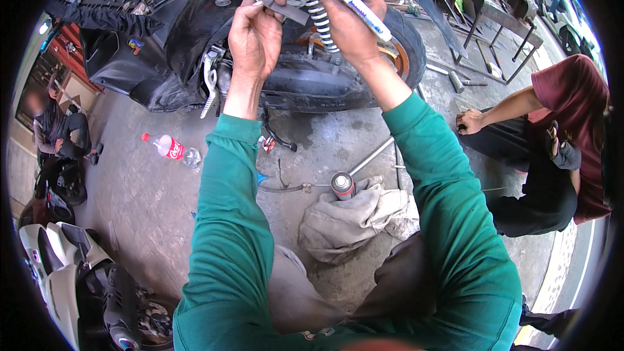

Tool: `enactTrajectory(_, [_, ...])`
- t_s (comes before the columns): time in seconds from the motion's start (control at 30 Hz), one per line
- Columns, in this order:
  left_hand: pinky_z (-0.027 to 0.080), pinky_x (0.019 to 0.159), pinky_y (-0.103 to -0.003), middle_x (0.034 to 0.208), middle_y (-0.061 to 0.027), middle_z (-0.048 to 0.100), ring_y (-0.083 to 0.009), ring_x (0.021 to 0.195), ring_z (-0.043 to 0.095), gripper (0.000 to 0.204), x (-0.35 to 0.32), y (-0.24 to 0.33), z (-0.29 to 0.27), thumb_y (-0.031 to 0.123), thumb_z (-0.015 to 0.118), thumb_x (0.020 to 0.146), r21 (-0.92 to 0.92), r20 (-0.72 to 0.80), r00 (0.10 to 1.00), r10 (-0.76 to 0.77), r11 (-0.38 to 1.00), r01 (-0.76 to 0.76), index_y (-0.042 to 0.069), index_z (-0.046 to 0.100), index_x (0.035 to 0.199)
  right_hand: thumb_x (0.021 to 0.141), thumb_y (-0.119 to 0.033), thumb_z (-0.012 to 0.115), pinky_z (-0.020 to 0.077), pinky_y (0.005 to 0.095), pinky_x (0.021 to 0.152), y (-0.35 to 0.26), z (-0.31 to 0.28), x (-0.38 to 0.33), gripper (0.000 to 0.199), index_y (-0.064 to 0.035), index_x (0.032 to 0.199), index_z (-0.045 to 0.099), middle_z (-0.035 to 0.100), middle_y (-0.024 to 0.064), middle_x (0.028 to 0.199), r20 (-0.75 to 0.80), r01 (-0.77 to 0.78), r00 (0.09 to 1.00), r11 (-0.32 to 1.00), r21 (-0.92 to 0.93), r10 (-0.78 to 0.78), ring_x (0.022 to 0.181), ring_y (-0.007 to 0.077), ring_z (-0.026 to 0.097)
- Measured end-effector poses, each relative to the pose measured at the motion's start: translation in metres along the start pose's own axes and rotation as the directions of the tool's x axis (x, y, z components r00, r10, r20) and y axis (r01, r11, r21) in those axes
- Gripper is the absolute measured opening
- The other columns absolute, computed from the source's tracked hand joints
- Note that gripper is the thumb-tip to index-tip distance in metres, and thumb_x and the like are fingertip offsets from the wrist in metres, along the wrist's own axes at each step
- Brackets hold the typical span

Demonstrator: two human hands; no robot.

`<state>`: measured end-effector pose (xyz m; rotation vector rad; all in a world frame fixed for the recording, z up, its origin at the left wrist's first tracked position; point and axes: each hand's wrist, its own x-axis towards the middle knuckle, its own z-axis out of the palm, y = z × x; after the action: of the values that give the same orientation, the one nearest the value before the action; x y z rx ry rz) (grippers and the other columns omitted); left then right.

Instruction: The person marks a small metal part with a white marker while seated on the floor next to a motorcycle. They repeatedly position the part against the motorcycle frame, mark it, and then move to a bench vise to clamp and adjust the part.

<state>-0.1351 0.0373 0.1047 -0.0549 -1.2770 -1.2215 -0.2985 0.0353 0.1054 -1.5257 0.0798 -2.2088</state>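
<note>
Creased grn sleeves (227, 221) | hands (255, 44): flat mtl plate (286, 8), wht tube (359, 12)

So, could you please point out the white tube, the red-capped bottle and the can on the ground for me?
White tube (361, 12): head view, middle of its barrel.
Red-capped bottle (172, 147): head view, on its red label.
Can (342, 183): head view, on its top.

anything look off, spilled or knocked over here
A few things on the floor: a red-capped plastic bottle, at left, seems to lie on its side, with no clear spill; a grey cloth is heaped beside or under a can; and a dark patch below the motorbike could be a stain, I can't tell if it's wet.
</note>
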Motion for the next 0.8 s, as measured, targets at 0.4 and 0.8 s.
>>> enactTrajectory(0.4, [0.049, 0.106, -0.032, 0.132, -0.0122, 0.062, -0.0182, 0.12, 0.061, 0.05, -0.003, 0.019, 0.0, 0.01, 0.055, 0.103, 0.452, -0.174, 0.983, -0.065, 0.881, 0.138, 0.002, 0.048, 0.152, 0.078, 0.003, 0.078, 0.059, 0.035, 0.089, 0.013, -0.005, -0.003, 0.02, -0.0078, 0.094, 0.073, 0.077, 0.0099, 0.108, 0.321, 0.359, 0.909, 0.889, -0.284, -0.265, 0.105, 0.0251, 0.074])
enactTrajectory(0.8, [0.058, 0.089, -0.028, 0.118, -0.0128, 0.071, -0.0163, 0.098, 0.071, 0.038, 0.0, 0.025, -0.008, 0.007, 0.07, 0.098, 0.704, -0.152, 0.988, 0.028, 0.704, 0.088, 0.0, 0.064, 0.134, 0.089, 0.004, 0.077, 0.06, 0.0288, 0.089, 0.015, -0.007, -0.012, 0.017, -0.0026, 0.102, 0.067, 0.075, 0.0082, 0.101, 0.104, -0.044, 0.992, 0.976, -0.215, 0.067, 0.106, 0.0199, 0.074])
